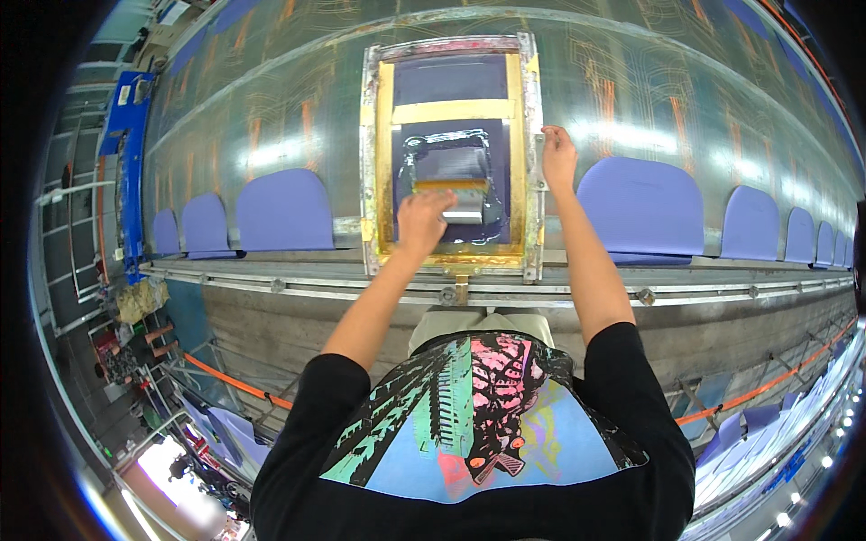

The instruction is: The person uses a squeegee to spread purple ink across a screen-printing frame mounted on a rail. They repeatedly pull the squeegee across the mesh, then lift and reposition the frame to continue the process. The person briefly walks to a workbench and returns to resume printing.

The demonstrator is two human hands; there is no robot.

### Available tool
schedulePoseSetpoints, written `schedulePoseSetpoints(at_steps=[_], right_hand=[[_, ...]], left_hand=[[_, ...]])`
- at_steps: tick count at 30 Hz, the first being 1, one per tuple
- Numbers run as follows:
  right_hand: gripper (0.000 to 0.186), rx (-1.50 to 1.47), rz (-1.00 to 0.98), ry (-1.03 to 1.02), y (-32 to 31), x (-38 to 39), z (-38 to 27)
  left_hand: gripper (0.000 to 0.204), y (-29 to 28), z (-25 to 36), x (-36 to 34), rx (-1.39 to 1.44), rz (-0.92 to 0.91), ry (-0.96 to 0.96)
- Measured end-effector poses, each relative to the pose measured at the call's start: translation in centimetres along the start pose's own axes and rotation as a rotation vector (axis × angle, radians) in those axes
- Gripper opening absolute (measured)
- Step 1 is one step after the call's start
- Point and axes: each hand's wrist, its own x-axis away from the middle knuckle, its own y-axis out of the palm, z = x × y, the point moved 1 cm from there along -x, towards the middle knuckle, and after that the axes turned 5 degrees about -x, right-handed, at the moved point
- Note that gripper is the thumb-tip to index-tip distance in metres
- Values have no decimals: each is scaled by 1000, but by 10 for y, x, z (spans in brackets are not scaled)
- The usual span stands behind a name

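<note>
Left hand [422, 223]: the nearer to me; fingers closed over the left end of the squeegee.
Squeegee [465, 209]: inside the frame [369, 171], just right of the left hand's knuckles; long axis left to right, across the frame's length.
Right hand [560, 155]: farther out, beside the frame's right rail; fingers bent, nothing seen in them; contact or gap, I cannot tell.
Bench [622, 68]: beneath, running beyond the frame.

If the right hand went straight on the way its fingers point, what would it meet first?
The right hand would probably meet the screen frame's right rail first; depth is unclear here, so it may already be touching.
</note>
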Motion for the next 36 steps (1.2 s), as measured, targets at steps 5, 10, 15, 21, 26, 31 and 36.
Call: schedulePoseSetpoints(at_steps=[5, 10, 15, 21, 26, 31, 36], right_hand=[[26, -49, -94, 116, -17, -50, 33], [25, 18, 109, -106, -39, -37, -26], [25, -169, 93, -234, -23, -15, -22], [23, -143, -3, -13, 92, 42, -51], [24, -65, -27, 45, 126, 56, -65], [26, -58, 33, -37, 131, 44, -53], [26, 36, 44, 55, 122, 46, -46]], left_hand=[[53, 19, 22, 29, -24, -113, 52], [60, 4, 41, 39, 62, -122, -10], [63, -24, 43, 50, 51, -175, -52], [59, -60, -63, 87, 33, -169, -133], [57, -57, -113, 106, 15, -118, -132], [59, -71, -114, 122, -19, -131, -81], [62, -64, -111, 138, -66, -222, 35]])
